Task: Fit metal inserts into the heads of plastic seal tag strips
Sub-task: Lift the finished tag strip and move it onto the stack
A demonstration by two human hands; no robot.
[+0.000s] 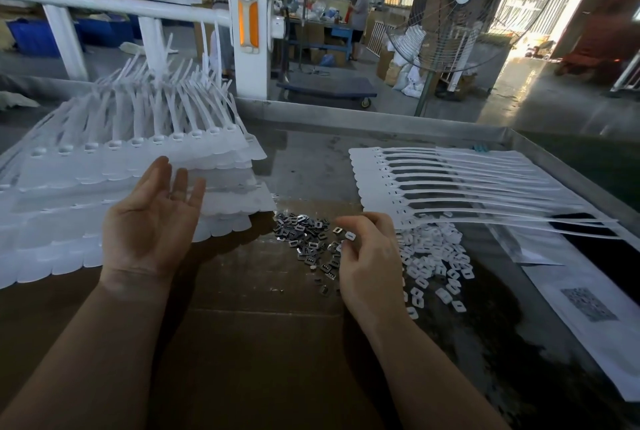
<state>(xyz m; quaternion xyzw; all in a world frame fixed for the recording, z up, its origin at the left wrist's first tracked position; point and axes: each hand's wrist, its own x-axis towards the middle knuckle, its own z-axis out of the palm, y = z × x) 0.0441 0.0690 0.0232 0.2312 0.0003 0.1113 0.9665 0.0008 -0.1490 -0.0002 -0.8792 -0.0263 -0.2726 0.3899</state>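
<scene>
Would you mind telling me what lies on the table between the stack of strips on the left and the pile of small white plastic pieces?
In the head view, the pile of metal inserts lies between the stack of strips and the white plastic pieces, with the right hand over its right edge.

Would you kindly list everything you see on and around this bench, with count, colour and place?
stacked seal tag sheets: many, white, left, tails fanning up.
flat seal tag sheet: one on top, white, right, tails pointing right.
metal inserts: a loose pile, grey, centre, on the cardboard.
plastic caps: a loose pile, white, right of the inserts.
cardboard: one, brown, under the arms.
printed papers: a few, white, far right.
bench tray: one, metal, raised rim.
fan: one, wire-caged, behind.
white post: one, orange panel, behind.
left hand: palm up, fingers straight, empty.
right hand: fingers curled in a grip on one white cap.
</scene>
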